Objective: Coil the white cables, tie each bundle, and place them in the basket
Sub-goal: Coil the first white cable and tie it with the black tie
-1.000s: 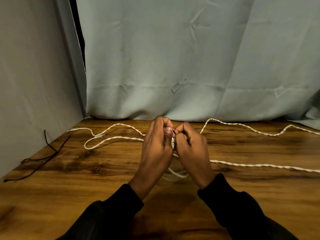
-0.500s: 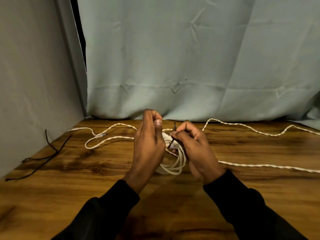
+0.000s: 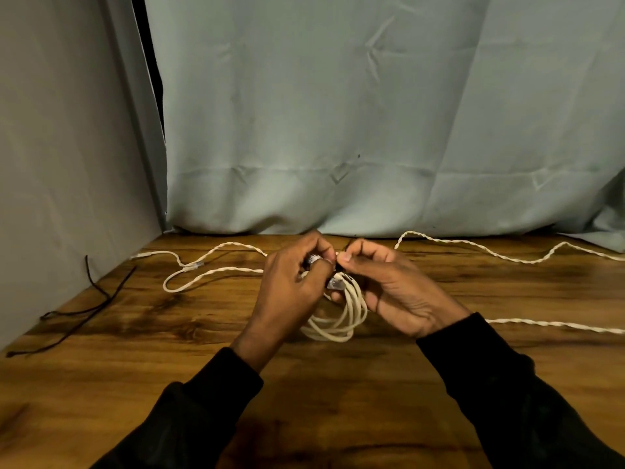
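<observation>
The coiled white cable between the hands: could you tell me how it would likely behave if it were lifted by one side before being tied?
The coiled white cable hangs in slack loops below the left hand and right hand, so it is probably floppy. Untied, the loops would likely spread. It looks thin, so probably light.

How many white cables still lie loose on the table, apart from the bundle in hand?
2: one looped twisted cable at the back left, one long twisted cable running off the right edge. Their hidden parts may join behind the hands.
</observation>
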